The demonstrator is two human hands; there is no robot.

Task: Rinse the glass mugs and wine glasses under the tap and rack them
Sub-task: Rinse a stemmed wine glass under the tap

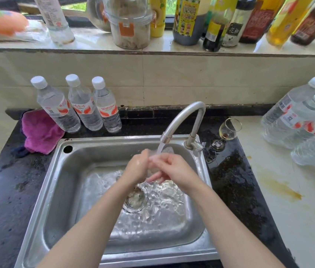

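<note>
Water runs from the curved steel tap (183, 120) into the steel sink (56, 182). Under the stream my left hand (138, 167) and my right hand (174, 169) together hold a clear glass vessel (152, 168). It is mostly hidden by the hands and the water, so I cannot tell whether it is a mug or a wine glass. Left fingers wrap its left side and right fingers curl over its right side. A wine glass (229, 129) with a brownish residue stands upright on the wet black counter right of the tap.
Three water bottles (83, 107) and a magenta cloth (40, 130) sit behind the sink's left side. Large water bottles (297, 122) crowd the pale counter (288, 190) at right, which has yellow stains. Sauce bottles (220, 20) and a jar line the windowsill. Water pools over the drain (135, 200).
</note>
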